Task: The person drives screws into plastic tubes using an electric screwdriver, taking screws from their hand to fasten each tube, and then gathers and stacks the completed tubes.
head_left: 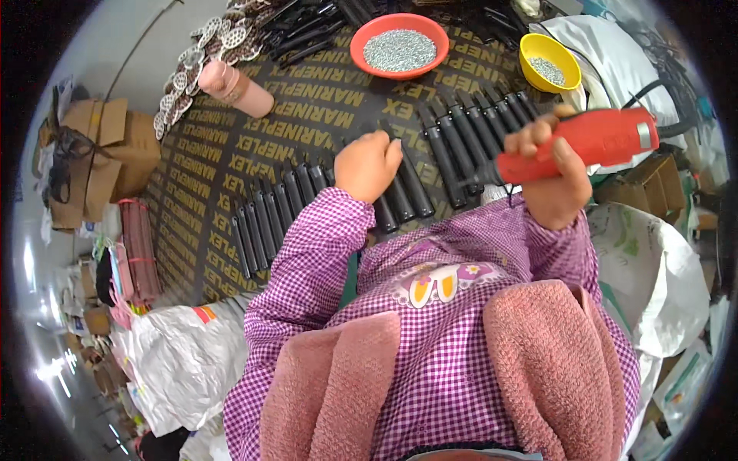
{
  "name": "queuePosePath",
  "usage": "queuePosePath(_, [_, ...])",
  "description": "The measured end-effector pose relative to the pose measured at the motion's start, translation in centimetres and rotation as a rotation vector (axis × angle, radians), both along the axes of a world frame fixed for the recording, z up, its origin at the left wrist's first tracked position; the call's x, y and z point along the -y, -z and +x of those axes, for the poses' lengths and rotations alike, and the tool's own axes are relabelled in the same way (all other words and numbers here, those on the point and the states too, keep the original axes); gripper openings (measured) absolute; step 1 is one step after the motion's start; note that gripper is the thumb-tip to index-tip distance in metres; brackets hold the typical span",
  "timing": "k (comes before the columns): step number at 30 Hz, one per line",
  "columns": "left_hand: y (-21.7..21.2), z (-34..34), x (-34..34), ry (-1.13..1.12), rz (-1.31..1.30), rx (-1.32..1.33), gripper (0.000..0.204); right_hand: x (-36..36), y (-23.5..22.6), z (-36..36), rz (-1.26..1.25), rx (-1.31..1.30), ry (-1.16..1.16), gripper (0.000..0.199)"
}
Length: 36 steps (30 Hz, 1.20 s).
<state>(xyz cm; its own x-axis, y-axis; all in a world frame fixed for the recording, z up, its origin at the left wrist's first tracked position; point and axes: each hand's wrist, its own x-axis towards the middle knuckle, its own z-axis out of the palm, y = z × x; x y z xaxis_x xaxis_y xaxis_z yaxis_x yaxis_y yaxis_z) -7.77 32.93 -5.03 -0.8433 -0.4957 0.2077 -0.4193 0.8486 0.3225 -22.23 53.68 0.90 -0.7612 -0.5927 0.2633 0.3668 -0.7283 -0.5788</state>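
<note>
My right hand (pixel 555 173) is wrapped round a red electric screwdriver (pixel 607 138), whose dark tip points left toward a group of black tubular handles (pixel 453 157). My left hand (pixel 367 165) is closed, fingers curled, over the upper ends of several more black handles (pixel 413 188) near the middle of the table. Whatever its fingers pinch is hidden beneath them. To the left of that hand, another row of black handles (pixel 265 223) lies side by side, slanting across the dark printed board (pixel 207 154).
At the far side stand a red bowl (pixel 400 73) and a yellow bowl (pixel 542 44), both holding small silvery screws. A pink bottle (pixel 250 96) lies at the left, near white perforated discs (pixel 188 69). Black parts (pixel 307 34) are heaped behind. A cardboard box (pixel 131 146) stands far left.
</note>
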Motion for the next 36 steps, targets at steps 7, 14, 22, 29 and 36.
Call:
queuePosePath(7, [-2.9,-3.5,5.8,-0.029,0.049,-0.048,0.029,-6.2,3.8,0.5,0.122,0.18,0.023,0.048])
queuePosePath(14, [-5.1,-8.6,11.3,0.127,-0.105,0.09,0.032,-9.0,6.2,2.3,0.163,0.174,0.038,0.052])
queuePosePath(22, [-2.3,-12.8,14.6,0.069,-0.063,0.527,0.04,-9.1,5.3,3.2,0.17,0.182,0.004,0.056])
queuePosePath(29, [-0.8,-12.3,14.3,0.011,0.147,0.226,0.029,-9.1,5.5,2.5,0.192,0.225,-0.006,0.057])
queuePosePath(36, [0.0,-11.4,16.7,-0.097,0.834,-0.12,0.021,-8.7,3.9,3.5,0.293,0.296,0.016,0.05])
